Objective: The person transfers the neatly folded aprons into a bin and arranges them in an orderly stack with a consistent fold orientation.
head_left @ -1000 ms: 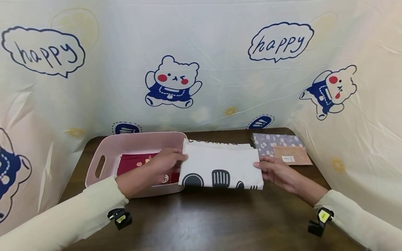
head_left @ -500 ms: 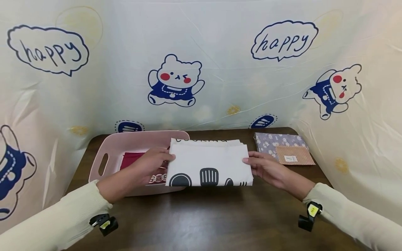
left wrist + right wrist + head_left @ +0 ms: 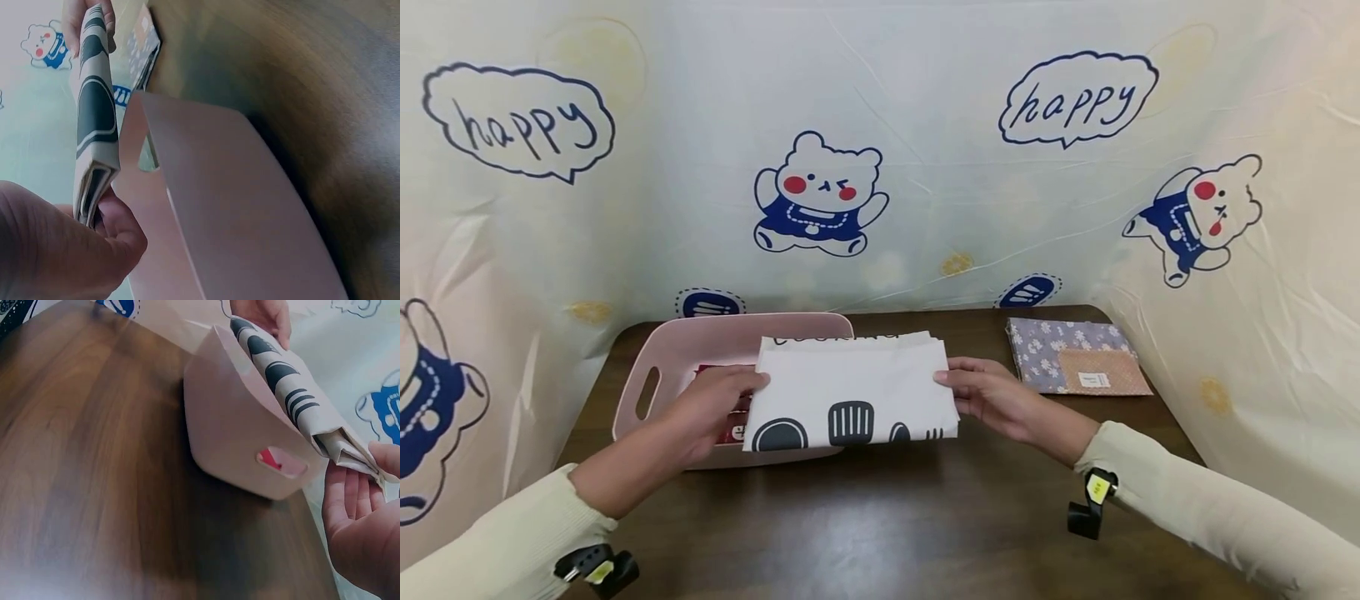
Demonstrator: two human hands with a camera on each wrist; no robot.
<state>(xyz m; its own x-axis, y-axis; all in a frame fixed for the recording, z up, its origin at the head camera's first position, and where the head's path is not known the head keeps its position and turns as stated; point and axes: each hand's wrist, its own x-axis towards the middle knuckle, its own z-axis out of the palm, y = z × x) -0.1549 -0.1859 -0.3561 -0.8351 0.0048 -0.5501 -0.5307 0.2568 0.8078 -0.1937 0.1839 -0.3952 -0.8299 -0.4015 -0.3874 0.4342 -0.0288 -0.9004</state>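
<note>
A folded white cloth [image 3: 850, 383] with dark kitchen-utensil prints and lettering is held level between both hands. My left hand [image 3: 711, 408] pinches its left end, thumb on top and fingers beneath. At the right end my right hand [image 3: 1000, 400] grips it the same way; the right wrist view shows the fingers [image 3: 350, 494] under the folded layers. Below and behind the cloth stands the pink bin [image 3: 658, 342], its right part covered by the cloth in the head view. Red printed items [image 3: 730, 429] lie inside the bin, mostly hidden by the left hand and cloth.
At the back right of the dark wooden table [image 3: 865, 533] lies a purple floral folded cloth [image 3: 1037, 367], with a tan patterned piece [image 3: 1101, 371] bearing a white label on it. A curtain [image 3: 940, 167] printed with bears surrounds the table on its back and sides.
Both hands have carried the folded white cloth leftward, from beside the bin's right end to over the bin. The hold at each end stays the same.
</note>
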